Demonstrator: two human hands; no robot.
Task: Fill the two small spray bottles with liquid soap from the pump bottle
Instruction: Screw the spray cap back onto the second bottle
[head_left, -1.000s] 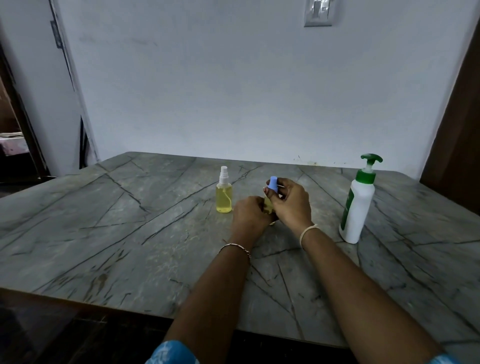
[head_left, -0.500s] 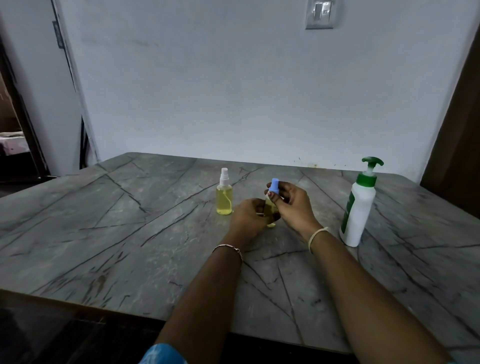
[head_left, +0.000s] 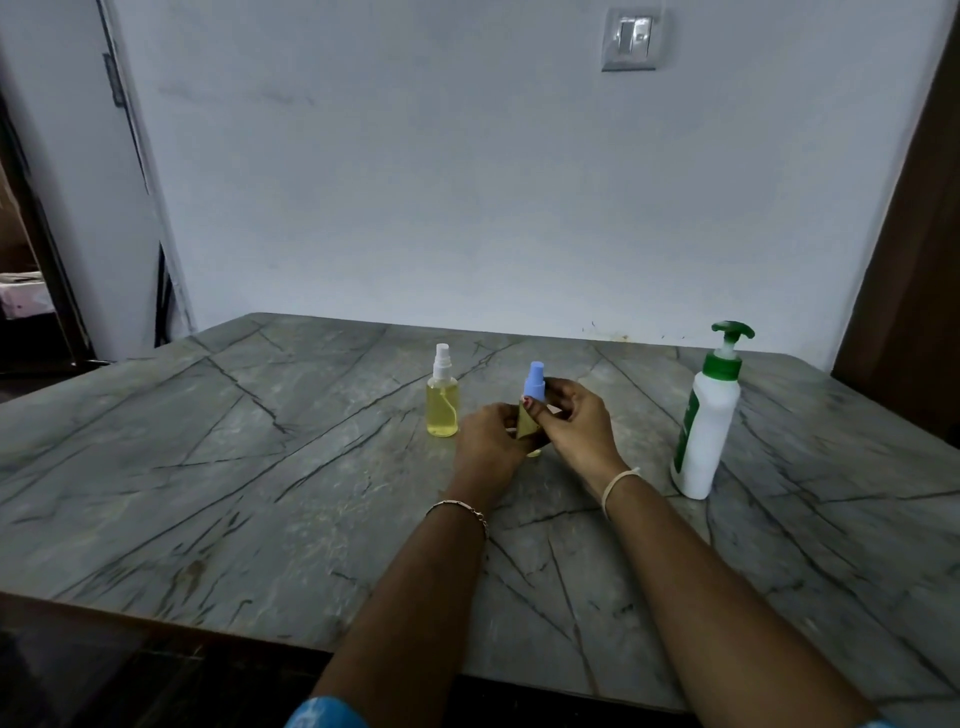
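left hand fingers curled round yellow-filled body of small clear plastic spray bottle with blue cylindrical cap, upright mid-desk | right hand fingers pinched that cap | matching clear bottle with white nozzle stood just left | tall white plastic pump bottle with green head stood well right | smooth grey veined stone desk

- We see dim, even, cool light; the wall reads a flat grey-blue
- Shadows are soft: we find a faint one on the desk at the foot of the pump bottle
- A weak sheen lies on the desk's near middle
- The wide lens makes the white door at the left lean and bows the desk's edges
- The left hand and right hand gripping the blue-capped spray bottle look slightly soft to us; the lower corners go dark
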